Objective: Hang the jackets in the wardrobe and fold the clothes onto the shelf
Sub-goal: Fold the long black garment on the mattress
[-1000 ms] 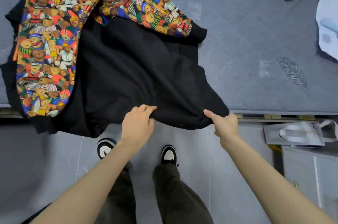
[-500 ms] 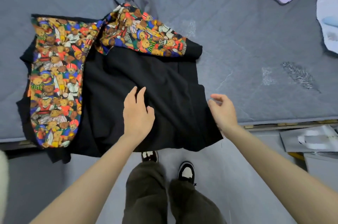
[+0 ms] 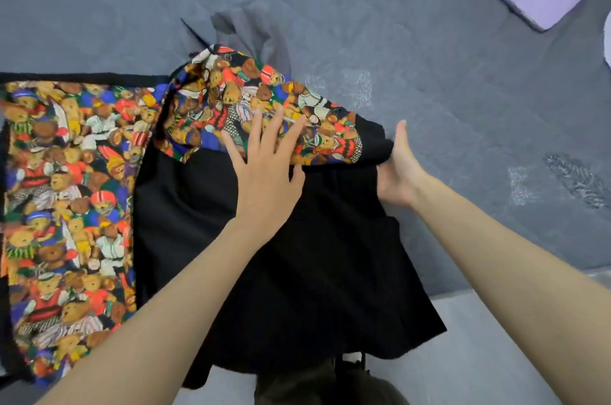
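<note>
Jacket (image 3: 314,256) under flat, spread left hand (image 3: 264,173); right hand (image 3: 401,180) at its edge, grip unclear.

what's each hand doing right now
Left hand: open, pressing flat on the jacket.
Right hand: at the jacket's edge, fingers hidden; cannot tell.

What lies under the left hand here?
The left hand rests flat on the black jacket with colourful teddy-bear print lining, across its folded printed flap. Anything beneath that flap is covered.
</note>
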`<move>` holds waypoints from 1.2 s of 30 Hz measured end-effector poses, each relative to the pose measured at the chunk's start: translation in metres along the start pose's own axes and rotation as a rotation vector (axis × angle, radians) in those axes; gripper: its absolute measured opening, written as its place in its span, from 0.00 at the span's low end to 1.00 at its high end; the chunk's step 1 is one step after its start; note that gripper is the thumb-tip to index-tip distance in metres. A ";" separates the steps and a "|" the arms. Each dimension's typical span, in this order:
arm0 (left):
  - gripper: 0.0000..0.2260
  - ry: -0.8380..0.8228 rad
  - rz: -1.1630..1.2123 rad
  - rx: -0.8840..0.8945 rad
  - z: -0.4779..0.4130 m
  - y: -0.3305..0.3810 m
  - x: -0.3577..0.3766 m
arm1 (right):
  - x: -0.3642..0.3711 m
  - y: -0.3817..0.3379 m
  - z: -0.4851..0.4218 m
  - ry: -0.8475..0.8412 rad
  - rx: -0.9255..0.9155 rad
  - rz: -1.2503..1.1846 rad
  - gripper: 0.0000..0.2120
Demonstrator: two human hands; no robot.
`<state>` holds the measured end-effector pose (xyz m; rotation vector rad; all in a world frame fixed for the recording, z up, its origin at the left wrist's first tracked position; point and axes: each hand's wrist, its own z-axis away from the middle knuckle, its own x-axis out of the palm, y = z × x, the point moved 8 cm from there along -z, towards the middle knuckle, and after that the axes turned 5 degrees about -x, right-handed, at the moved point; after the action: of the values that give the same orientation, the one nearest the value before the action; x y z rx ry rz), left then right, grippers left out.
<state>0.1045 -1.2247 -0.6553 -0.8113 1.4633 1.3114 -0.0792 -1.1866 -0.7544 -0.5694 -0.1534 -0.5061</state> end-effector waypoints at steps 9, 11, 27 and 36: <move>0.25 -0.008 0.045 -0.050 -0.035 0.002 -0.004 | 0.001 -0.106 0.037 0.378 -0.618 0.053 0.14; 0.26 -0.042 0.126 -0.033 -0.039 0.013 -0.001 | -0.007 -0.141 0.064 0.488 -0.886 0.103 0.05; 0.25 -0.473 -0.159 0.010 0.011 0.017 0.093 | -0.067 -0.061 0.008 0.477 -0.358 0.925 0.33; 0.12 0.002 0.363 -0.476 0.050 -0.002 0.016 | -0.028 -0.097 0.056 0.534 -0.628 0.896 0.23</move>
<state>0.1125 -1.1748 -0.6681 -0.8690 1.3567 1.9814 -0.1513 -1.2143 -0.6694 -1.0090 0.7733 0.2044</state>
